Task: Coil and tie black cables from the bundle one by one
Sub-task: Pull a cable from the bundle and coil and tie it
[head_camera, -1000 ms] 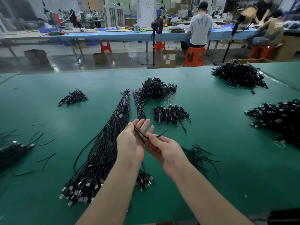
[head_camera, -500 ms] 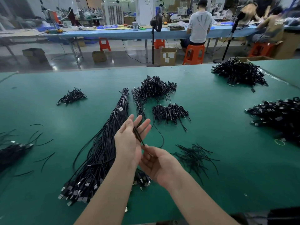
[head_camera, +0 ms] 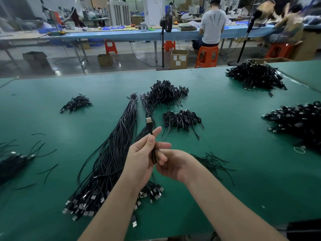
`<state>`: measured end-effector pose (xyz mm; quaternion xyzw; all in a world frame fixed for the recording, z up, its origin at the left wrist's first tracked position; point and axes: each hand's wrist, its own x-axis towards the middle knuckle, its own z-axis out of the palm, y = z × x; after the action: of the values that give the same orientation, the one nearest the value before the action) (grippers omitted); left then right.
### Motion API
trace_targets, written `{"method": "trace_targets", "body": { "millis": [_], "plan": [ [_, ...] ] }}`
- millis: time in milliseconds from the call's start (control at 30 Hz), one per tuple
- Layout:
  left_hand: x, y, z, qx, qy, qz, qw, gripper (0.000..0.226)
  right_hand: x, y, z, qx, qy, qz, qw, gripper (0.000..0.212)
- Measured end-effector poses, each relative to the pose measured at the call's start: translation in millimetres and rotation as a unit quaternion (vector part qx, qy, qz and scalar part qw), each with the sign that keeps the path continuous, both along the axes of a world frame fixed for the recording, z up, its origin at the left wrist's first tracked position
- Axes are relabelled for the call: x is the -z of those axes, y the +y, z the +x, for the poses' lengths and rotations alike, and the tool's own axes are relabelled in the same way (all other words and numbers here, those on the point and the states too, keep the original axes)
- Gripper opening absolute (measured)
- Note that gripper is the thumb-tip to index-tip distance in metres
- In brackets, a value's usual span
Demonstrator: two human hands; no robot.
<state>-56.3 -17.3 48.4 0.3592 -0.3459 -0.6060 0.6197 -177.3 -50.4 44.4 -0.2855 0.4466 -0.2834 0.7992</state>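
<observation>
A folded black cable (head_camera: 152, 153) stands upright between both hands above the green table (head_camera: 225, 136), its USB plug (head_camera: 148, 121) pointing up. My left hand (head_camera: 140, 159) grips the folded strands between thumb and fingers. Just to its right, my right hand (head_camera: 173, 164) holds the lower part of the same cable with curled fingers. The long bundle of straight black cables (head_camera: 111, 159) lies on the table under and left of my left forearm, plugs toward me.
Piles of coiled cables lie at centre (head_camera: 181, 119), farther back (head_camera: 165, 93), back left (head_camera: 76, 103), back right (head_camera: 255, 77) and right (head_camera: 298, 120). Loose black ties (head_camera: 213, 162) lie right of my hands. More cables (head_camera: 13, 162) sit at the left edge.
The loose cable has been folded into a tight upright bunch with its plug now sticking up. My hands have closed together around it.
</observation>
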Motion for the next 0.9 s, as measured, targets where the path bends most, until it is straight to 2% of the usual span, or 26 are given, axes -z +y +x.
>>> {"method": "trace_targets", "body": {
  "millis": [67, 100, 300, 467, 700, 900],
  "plan": [
    [4.1, 5.6, 3.0, 0.026, -0.022, -0.011, 0.999, 0.033, -9.3, -3.3, -2.5, -0.045, 0.03, -0.068, 0.996, 0.033],
    [5.9, 8.6, 2.3, 0.033, -0.036, -0.01, 0.999, 0.033, -12.9, -5.8, -3.7, -0.043, 0.035, -0.087, 0.995, 0.026],
    [12.3, 19.5, -8.6, 0.003, -0.091, 0.012, 0.996, 0.03, -25.3, -19.7, -5.8, -0.002, 0.122, -0.141, 0.982, 0.013],
    [18.0, 20.1, -10.8, -0.011, -0.097, 0.03, 0.995, 0.035, -36.9, -29.7, -15.0, 0.022, 0.096, -0.168, 0.981, 0.01],
    [20.3, 10.5, -11.6, -0.074, -0.064, 0.06, 0.993, 0.035, -47.9, -22.6, -6.7, 0.042, 0.161, -0.293, 0.941, 0.012],
    [19.6, 1.0, -16.5, -0.153, -0.078, 0.061, 0.983, 0.032, -51.0, -7.0, 1.7, 0.066, 0.132, -0.298, 0.943, 0.012]
  ]
}}
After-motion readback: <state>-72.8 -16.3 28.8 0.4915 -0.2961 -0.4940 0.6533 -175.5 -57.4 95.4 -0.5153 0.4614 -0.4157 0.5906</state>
